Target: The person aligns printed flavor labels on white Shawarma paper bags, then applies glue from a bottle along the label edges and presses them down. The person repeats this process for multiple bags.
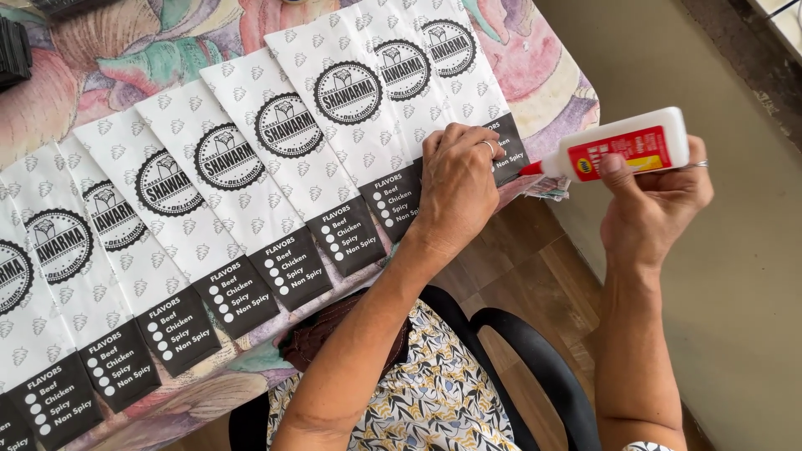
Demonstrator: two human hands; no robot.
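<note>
Several white printed paper bags with black bottom bands lie fanned in an overlapping row across the table. My left hand presses flat on the bags at the right end of the row, a ring on one finger. My right hand grips a white glue bottle with a red label, held sideways. Its red nozzle points left at the black edge of the rightmost bag, beside my left hand.
The table wears a colourful floral cloth. A dark stack sits at the far left edge. Below me are a black chair arm, wooden floor and a pale mat on the right.
</note>
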